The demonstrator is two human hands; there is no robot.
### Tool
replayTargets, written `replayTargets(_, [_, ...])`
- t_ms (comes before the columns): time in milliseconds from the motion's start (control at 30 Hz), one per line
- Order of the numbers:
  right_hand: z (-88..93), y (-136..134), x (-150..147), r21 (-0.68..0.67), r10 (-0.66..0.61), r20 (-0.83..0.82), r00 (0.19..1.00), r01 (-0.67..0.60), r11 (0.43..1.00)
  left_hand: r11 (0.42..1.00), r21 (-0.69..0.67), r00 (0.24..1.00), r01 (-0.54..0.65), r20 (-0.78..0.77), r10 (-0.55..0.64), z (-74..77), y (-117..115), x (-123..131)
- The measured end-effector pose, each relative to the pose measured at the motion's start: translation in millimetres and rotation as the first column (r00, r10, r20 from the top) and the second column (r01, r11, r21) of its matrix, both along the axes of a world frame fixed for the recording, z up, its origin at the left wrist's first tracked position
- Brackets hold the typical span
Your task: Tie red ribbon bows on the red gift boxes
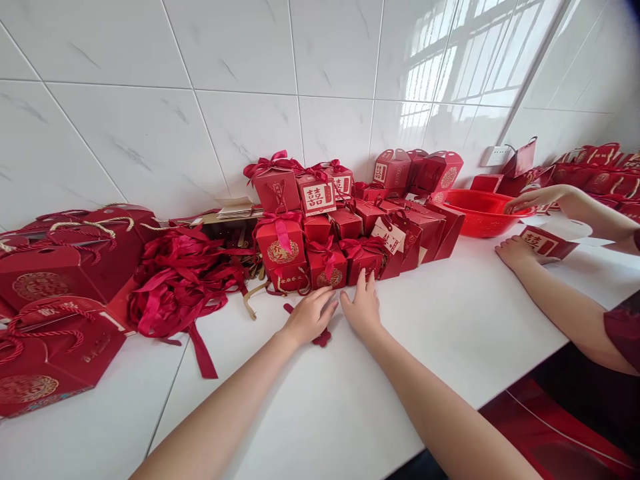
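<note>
My left hand (311, 316) rests at the front of a small red gift box (327, 270) with a ribbon bow, fingers stretched out and holding nothing. Close beside it, my right hand (363, 308) has its fingers spread, the tips against the front of another red ribboned box (356, 257). Both boxes belong to the lower row of a stack. Beneath my left hand lies a flat dark red piece with a scalloped end (323, 339), mostly hidden by the hand. Left of the stack is a heap of red ribbons (183, 283).
Large red gift bags (60, 347) with rope handles stand at the left. Leaning red boxes (425, 230) extend the stack rightward. At the right, a co-worker holds a red box (550, 243), one hand at a red plastic basin (480, 217). A tiled wall (245, 127) backs the white table (400, 373).
</note>
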State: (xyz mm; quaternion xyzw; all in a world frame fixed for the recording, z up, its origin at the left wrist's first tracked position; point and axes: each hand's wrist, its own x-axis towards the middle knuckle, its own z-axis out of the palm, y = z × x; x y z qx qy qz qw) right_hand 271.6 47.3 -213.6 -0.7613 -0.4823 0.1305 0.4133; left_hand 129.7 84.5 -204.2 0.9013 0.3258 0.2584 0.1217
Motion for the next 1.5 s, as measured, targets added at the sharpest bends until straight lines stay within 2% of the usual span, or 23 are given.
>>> replayTargets(267, [-0.1,6.4,0.2,-0.061,0.023,0.093,0.995,-0.018,0.998,1.000,0.003,1.000,0.024,-0.007,-0.023,2.0,-0.5,0.4])
replayTargets(500, [-0.9,6.5,3.3,-0.063,0.030,0.099,0.995,-0.024,0.998,1.000,-0.021,1.000,0.003,0.015,-0.003,2.7,-1.5,0.8])
replayTargets(667, [-0.2,4.2,5.9,-0.006,0.020,0.064,0.998,-0.020,1.000,0.998,-0.052,0.998,-0.035,0.059,0.038,2.0,-0.9,-0.9])
replayTargets(867, [4.4,2.3,15.3,0.160,-0.065,-0.021,0.998,0.067,0.985,0.995,-0.086,0.994,-0.051,0.094,0.059,2.7,-1.5,-7.3])
replayTargets(1033, [6.9,3.4,35.4,0.299,-0.162,-0.092,0.983,0.182,0.937,0.993,-0.105,0.995,-0.049,0.086,0.058,3.2,-3.2,-9.1])
replayTargets(1167, [4.4,6.3,56.5,0.357,-0.262,-0.142,0.955,0.296,0.886,0.992,-0.125,0.995,-0.035,0.089,0.046,3.7,-4.4,-9.8])
replayTargets(1267, [0.0,8.5,81.3,0.360,-0.381,-0.185,0.906,0.423,0.831,0.990,-0.135,0.994,-0.030,0.099,0.044,3.9,-4.2,-10.4])
replayTargets(1367, [-5.6,10.0,114.4,0.324,-0.513,-0.243,0.823,0.568,0.757,0.989,-0.144,0.993,-0.033,0.107,0.048,3.3,-2.9,-10.4])
replayTargets(1500, [-12.1,14.2,161.7,0.285,-0.603,-0.286,0.745,0.667,0.689,0.987,-0.154,0.992,-0.042,0.108,0.059,2.4,-1.3,-10.2])
